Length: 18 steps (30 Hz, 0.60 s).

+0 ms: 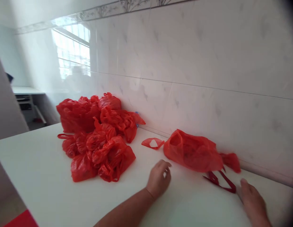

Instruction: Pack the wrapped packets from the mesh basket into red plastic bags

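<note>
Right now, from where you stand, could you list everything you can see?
Smooth white table: 1, white, spanning the foreground
Crumpled red plastic bags: several, overlapping, red, piled on the table's left
Lone translucent red plastic bag: 1, red, right of centre by the wall
Flat plastic piece with a hole: 1, red, between pile and lone bag
Looped strip: 1, dark red, near side of the lone bag
Glossy marbled tile wall: 1, pale grey, behind the table
Patterned border: 1, grey, high on the wall
Window reflection: 1, white, wall's left
Desk: 1, white, far left
Left hand: 1, bare, below the lone bag, fingers curled
Right hand: 1, bare, beside the strip
</note>
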Motion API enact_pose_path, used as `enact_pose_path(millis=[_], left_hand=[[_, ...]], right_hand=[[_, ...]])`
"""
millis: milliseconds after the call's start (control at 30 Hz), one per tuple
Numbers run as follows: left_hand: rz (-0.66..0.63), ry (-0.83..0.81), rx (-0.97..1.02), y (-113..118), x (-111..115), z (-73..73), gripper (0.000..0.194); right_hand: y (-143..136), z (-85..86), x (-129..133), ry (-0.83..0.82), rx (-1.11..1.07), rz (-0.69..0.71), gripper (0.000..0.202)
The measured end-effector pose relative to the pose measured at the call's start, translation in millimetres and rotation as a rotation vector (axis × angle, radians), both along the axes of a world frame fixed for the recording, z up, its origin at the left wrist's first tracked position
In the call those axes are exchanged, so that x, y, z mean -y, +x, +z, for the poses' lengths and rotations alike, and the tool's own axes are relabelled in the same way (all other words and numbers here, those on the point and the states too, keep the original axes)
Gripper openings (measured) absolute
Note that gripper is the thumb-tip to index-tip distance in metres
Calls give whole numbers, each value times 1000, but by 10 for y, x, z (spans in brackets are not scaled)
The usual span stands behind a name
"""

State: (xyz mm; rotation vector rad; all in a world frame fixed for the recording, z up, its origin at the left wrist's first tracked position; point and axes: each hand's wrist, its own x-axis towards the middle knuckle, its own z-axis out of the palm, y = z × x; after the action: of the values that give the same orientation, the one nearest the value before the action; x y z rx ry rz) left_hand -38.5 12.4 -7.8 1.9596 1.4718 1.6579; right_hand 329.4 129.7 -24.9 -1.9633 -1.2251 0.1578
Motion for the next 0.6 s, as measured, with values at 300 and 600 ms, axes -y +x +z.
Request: enact_pose_path(millis=[300, 600], left_hand=[[213, 137, -102, -37, -90, 129, 46], [-235, -31, -321, 978, -379, 778, 35]], right_hand=[[-884, 6, 515, 155, 48, 5, 64], [-1720, -89, 927, 250, 28, 435, 58]])
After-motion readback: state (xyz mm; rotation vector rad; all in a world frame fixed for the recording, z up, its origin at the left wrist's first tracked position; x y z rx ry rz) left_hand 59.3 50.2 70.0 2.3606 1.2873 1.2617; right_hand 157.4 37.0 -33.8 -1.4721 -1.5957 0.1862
